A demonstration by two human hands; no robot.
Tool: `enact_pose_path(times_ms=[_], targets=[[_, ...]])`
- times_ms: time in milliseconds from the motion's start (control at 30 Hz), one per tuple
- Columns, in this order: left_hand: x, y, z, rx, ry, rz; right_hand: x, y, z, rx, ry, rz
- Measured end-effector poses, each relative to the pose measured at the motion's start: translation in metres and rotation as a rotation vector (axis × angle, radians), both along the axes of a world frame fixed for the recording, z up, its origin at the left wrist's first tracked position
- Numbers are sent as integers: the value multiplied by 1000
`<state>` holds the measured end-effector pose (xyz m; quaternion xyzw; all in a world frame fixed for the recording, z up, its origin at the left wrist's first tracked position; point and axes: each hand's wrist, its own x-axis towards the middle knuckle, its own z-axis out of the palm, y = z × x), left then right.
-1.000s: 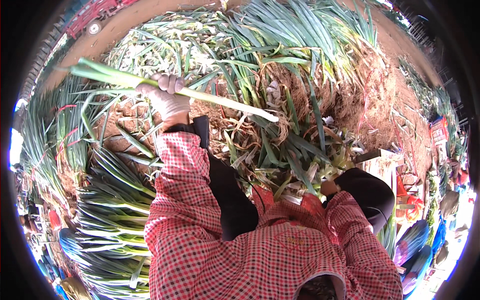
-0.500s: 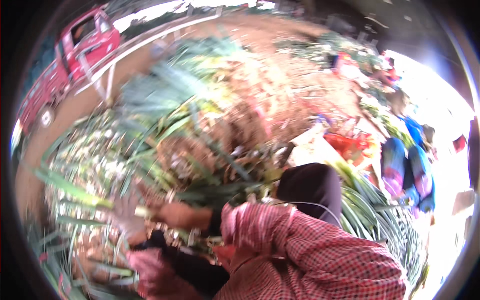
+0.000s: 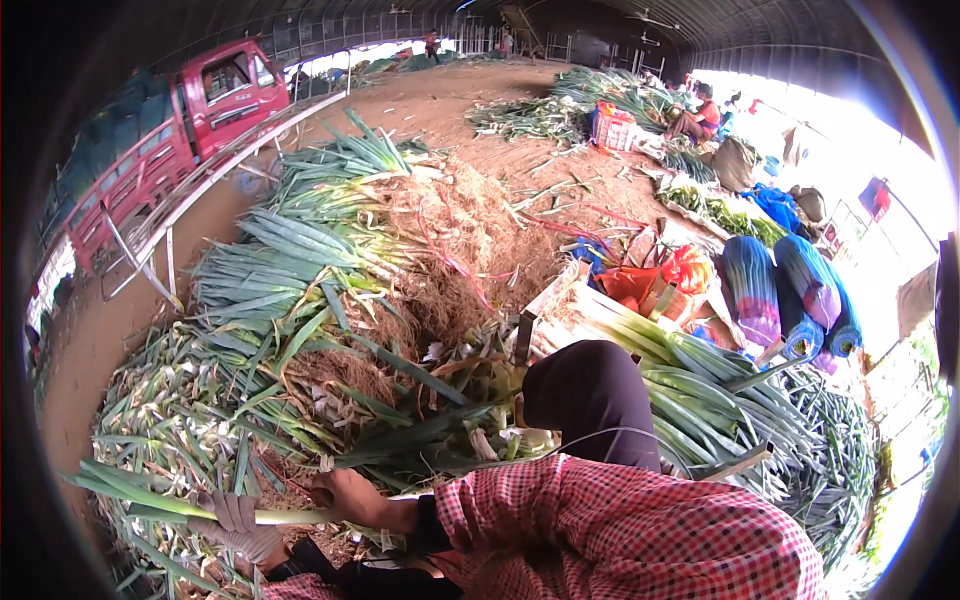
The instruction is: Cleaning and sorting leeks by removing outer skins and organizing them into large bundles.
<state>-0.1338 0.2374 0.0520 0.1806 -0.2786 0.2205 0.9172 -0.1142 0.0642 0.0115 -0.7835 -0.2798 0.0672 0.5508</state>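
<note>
A leek (image 3: pixel 290 517) lies across both my hands at the lower left, its green leaves pointing left and its pale shank to the right. My left hand (image 3: pixel 235 527), in a greyish glove, is closed around the stalk where green turns to white. My right hand (image 3: pixel 350 496), bare, is closed at the shank further right; its fingertips are partly hidden. Under and around the hands are heaps of stripped leek leaves (image 3: pixel 165 420). Beyond them, untrimmed leeks (image 3: pixel 290 250) are piled with their brown roots (image 3: pixel 450 230) to the right.
Trimmed leeks (image 3: pixel 700 385) rest in a frame right of my knee (image 3: pixel 595 400). Blue-wrapped bundles (image 3: pixel 750 285) and orange bags (image 3: pixel 660 275) sit beyond. A red truck (image 3: pixel 225 100) stands behind a white rail (image 3: pixel 240 145). Another person (image 3: pixel 703 115) sits at the far right.
The view has steadied from blur and tilted up, showing more of the shed's far end. Both hands remain on the leek, whose shank now extends clearly between them.
</note>
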Motion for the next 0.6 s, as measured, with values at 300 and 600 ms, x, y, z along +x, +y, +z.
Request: enact_pose_path(times_ms=[300, 600], targets=[[13, -31, 15, -108, 529, 319, -6, -9, 13, -304, -139, 147], [2, -35, -12, 161, 676, 315, 10, -3, -37, -26, -66, 247]])
